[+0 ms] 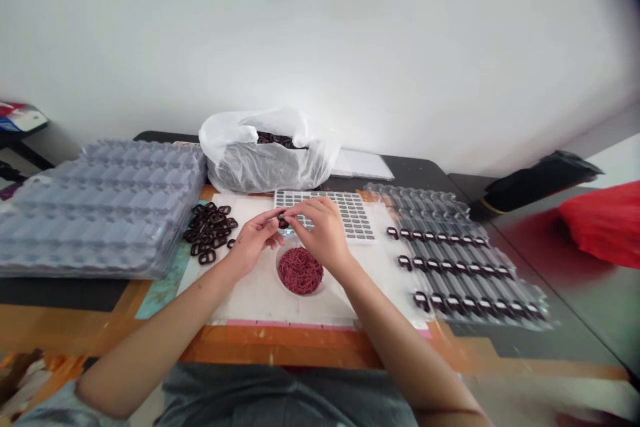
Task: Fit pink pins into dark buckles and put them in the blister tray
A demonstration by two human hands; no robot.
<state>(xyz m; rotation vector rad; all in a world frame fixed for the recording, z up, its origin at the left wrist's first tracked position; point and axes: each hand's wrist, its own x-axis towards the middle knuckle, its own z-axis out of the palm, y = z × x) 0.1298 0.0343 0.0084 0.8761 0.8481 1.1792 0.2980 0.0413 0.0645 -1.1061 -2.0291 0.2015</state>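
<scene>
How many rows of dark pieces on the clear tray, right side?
3, across the clear tray: far row, middle row, near row.

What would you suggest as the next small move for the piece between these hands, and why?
Probably the person should move the small dark piece, pinched between the left hand and right hand, to the clear tray at right, since similar dark pieces already sit there in rows, while the loose pile at left looks unsorted.
</scene>
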